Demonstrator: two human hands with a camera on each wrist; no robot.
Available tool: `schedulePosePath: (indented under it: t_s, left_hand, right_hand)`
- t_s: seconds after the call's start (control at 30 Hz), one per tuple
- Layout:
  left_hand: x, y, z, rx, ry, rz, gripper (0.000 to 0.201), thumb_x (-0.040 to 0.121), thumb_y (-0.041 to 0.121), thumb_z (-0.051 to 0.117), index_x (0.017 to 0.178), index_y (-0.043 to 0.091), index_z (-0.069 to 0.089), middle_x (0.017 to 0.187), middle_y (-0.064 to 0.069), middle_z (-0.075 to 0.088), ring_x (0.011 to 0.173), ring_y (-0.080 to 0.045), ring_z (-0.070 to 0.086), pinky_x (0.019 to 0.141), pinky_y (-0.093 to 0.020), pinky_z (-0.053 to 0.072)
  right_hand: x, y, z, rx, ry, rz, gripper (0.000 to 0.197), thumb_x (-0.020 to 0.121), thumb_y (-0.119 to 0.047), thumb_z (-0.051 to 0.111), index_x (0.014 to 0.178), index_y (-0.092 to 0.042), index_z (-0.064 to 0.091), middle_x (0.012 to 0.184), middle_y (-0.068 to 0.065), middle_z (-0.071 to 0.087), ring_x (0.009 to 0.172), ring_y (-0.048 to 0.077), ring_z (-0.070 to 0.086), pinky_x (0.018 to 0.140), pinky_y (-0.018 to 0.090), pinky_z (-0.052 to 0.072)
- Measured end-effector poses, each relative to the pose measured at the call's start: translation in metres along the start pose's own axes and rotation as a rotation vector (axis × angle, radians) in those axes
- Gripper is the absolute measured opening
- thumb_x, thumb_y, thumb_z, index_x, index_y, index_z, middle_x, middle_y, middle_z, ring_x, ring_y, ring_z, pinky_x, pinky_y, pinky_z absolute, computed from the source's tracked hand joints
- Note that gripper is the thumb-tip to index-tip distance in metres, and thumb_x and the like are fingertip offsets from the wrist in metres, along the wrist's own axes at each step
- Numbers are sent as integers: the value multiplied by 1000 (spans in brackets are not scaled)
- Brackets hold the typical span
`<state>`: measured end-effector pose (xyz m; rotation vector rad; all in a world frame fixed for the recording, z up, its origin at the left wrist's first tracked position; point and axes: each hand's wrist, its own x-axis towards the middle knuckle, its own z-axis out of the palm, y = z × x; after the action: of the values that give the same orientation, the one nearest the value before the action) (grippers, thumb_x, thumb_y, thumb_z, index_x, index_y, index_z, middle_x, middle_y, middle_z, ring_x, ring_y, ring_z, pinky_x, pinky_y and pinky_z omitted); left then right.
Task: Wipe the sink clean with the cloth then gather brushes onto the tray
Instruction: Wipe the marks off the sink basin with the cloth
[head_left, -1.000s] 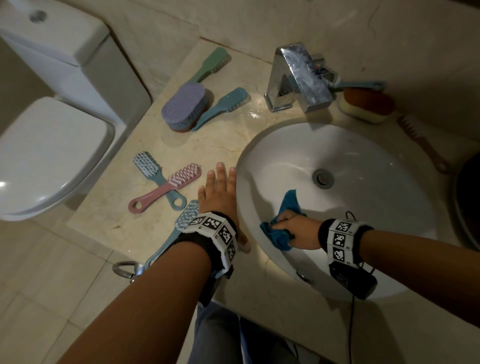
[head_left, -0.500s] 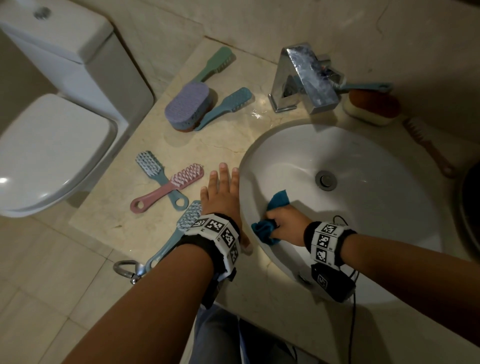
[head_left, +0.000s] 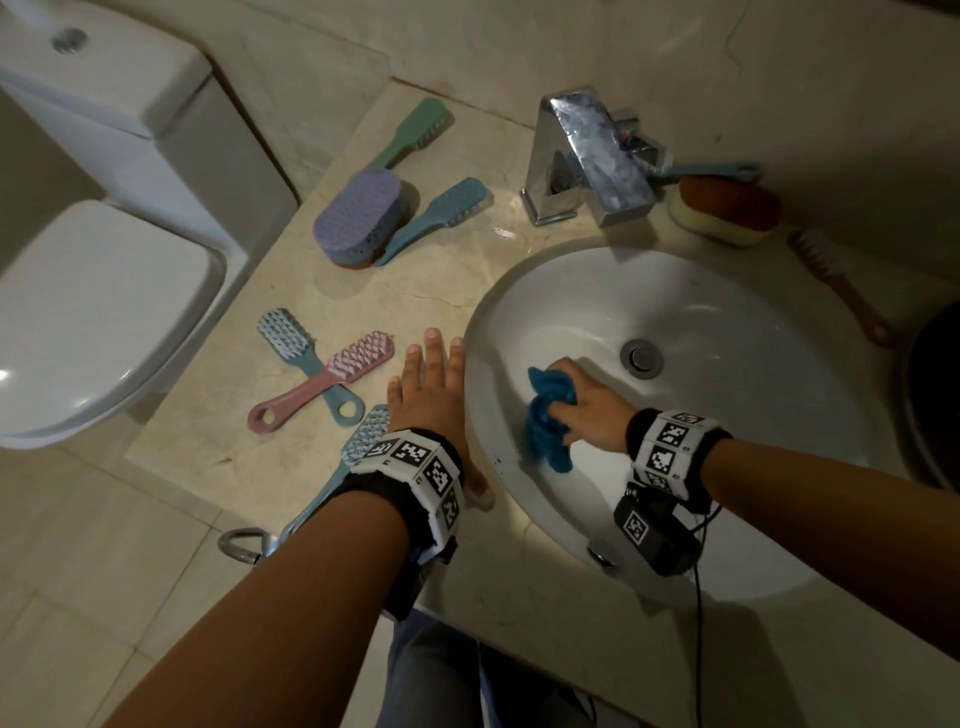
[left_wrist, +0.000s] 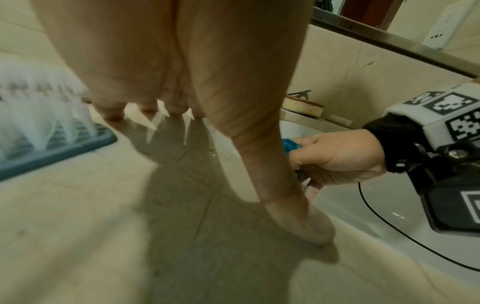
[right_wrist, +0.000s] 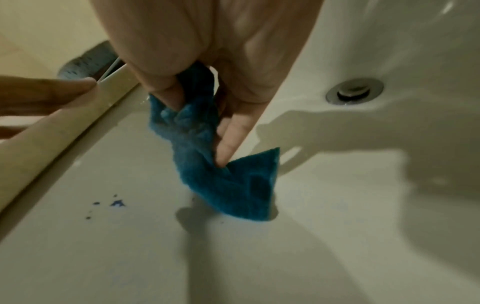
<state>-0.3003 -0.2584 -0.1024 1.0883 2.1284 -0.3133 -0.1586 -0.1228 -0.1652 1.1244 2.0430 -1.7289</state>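
Note:
My right hand (head_left: 582, 410) grips a bunched blue cloth (head_left: 548, 421) against the left inner wall of the white sink (head_left: 727, 312), left of the drain (head_left: 642, 357). In the right wrist view the cloth (right_wrist: 207, 152) trails from my fingers onto the basin, with small blue specks (right_wrist: 116, 203) beside it. My left hand (head_left: 428, 395) lies flat on the counter by the sink's left rim, fingers straight. Several brushes lie on the counter: a pink one (head_left: 324, 382) crossed over a blue one (head_left: 304, 364), a light blue one (head_left: 358, 447) partly under my left wrist, a teal one (head_left: 431, 221) and a green one (head_left: 410, 135).
A purple block brush (head_left: 361, 215) sits on the counter's back left. A chrome tap (head_left: 592, 156) stands behind the sink, with an orange sponge (head_left: 727, 210) and a brown brush (head_left: 836, 283) to its right. A toilet (head_left: 98, 249) stands left of the counter. A dark round object (head_left: 935, 395) is at the right edge.
My right hand has dragged the cloth from the sink's near-left wall up towards the drain. The left hand has stayed flat on the counter.

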Motion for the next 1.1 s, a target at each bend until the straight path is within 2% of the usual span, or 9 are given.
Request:
schedulePosePath:
  t_s: [0.2, 0.33, 0.4, 0.5, 0.57, 0.67, 0.77, 0.97, 1.1]
  left_hand:
    - [2, -1, 1, 10, 0, 1, 160, 44, 47, 90, 142, 15, -33, 149, -10, -39, 141, -32, -27, 117, -47, -3]
    - [2, 0, 1, 31, 4, -5, 160, 45, 49, 89, 142, 15, -32, 149, -11, -38, 142, -32, -25, 117, -47, -1]
    - [2, 0, 2, 38, 21, -5, 160, 45, 51, 89, 143, 15, -32, 150, -11, -36, 143, -32, -23, 118, -47, 0]
    - [1, 0, 1, 46, 21, -6, 159, 45, 51, 89, 143, 14, -32, 151, -12, -35, 143, -32, -22, 117, -47, 0]
    - [0, 0, 1, 52, 20, -8, 159, 45, 52, 88, 143, 14, -32, 150, -12, -36, 143, -32, -22, 117, -47, 1]
    - [1, 0, 1, 48, 18, -11, 160, 45, 51, 89, 143, 14, -32, 151, -12, -35, 143, -32, -22, 118, -46, 0]
    - [2, 0, 2, 40, 21, -18, 159, 46, 48, 90, 143, 15, -32, 151, -11, -35, 144, -31, -21, 118, -46, 0]
    - [5, 0, 4, 18, 27, -6, 160, 45, 48, 90, 143, 15, -32, 150, -11, -36, 143, -32, -23, 117, -48, -1]
    - [5, -1, 4, 16, 10, 3, 160, 45, 49, 90, 142, 15, -33, 149, -11, -38, 142, -32, -25, 117, -48, -3]
  right_hand:
    - [3, -1, 13, -183, 104, -149, 25, 86, 3, 54, 102, -16, 49, 107, 16, 46, 94, 32, 56, 66, 41, 60]
    - [0, 1, 39, -273, 54, -166, 31, 82, -4, 59, 112, -14, 60, 110, 11, 51, 100, 25, 53, 87, 32, 48]
    - [-5, -4, 42, -36, -12, -40, 30, 90, -9, 52, 119, -12, 58, 119, 9, 50, 110, 24, 52, 94, 35, 48]
    - [-11, -9, 39, 152, -90, 95, 26, 97, -19, 45, 118, -9, 57, 119, 6, 51, 109, 17, 51, 87, 27, 51]
    - [-11, -8, 37, 14, -112, 8, 27, 94, -21, 53, 114, -5, 62, 111, 6, 56, 96, 14, 56, 83, 26, 51]
    - [-7, -2, 39, -174, -156, -99, 32, 81, -18, 71, 112, -13, 66, 112, 3, 63, 102, 16, 60, 95, 28, 47]
    - [-2, -5, 42, -250, -77, -88, 33, 77, -20, 74, 108, -23, 63, 105, -3, 61, 97, 15, 57, 87, 26, 46]
    - [17, -9, 49, -312, 12, -74, 24, 79, -10, 66, 93, -26, 54, 103, 3, 58, 90, 21, 55, 66, 23, 44]
    - [27, -6, 36, -225, 75, -40, 24, 78, -6, 67, 90, -23, 55, 101, 2, 56, 92, 20, 53, 72, 25, 44]
